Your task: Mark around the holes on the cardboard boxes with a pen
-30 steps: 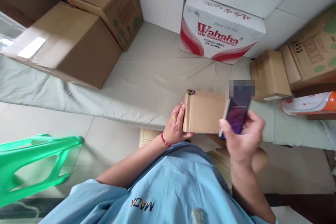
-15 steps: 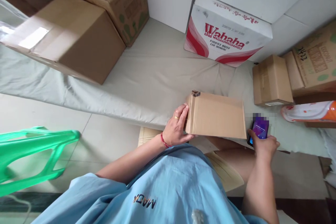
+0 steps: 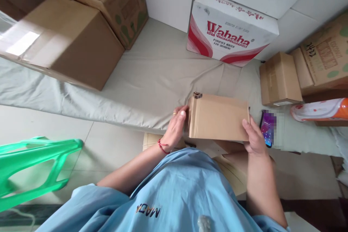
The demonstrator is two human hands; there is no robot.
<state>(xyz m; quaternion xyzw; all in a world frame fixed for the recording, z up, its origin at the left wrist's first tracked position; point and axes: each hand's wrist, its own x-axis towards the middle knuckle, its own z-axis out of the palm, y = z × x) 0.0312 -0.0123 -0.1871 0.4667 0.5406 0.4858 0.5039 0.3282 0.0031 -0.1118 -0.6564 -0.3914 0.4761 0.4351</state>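
Observation:
A brown cardboard box [image 3: 220,117] lies at the front edge of the cloth-covered table, its near side reaching towards my lap. Its top left corner has a dark, torn-looking patch. My right hand [image 3: 255,136] grips the box's right edge, thumb on top and the other fingers partly hidden behind the edge. Along the box's left side is my left hand [image 3: 176,127], fingers stretched out flat; whether it touches the cardboard I cannot tell. A smartphone [image 3: 267,128] with a lit purple screen rests on the cloth just right of my right hand.
A white and red water carton [image 3: 228,36] stands at the back. Large brown cartons [image 3: 87,43] occupy the left. On the right are a small brown box [image 3: 280,79] and an orange-white cylindrical package [image 3: 318,110]. A green plastic stool [image 3: 57,166] stands on the floor at left.
My right hand has let go of the smartphone, which now lies on the cloth, and has moved left onto the box's right edge. My left hand's fingers have shifted off the box's top left edge.

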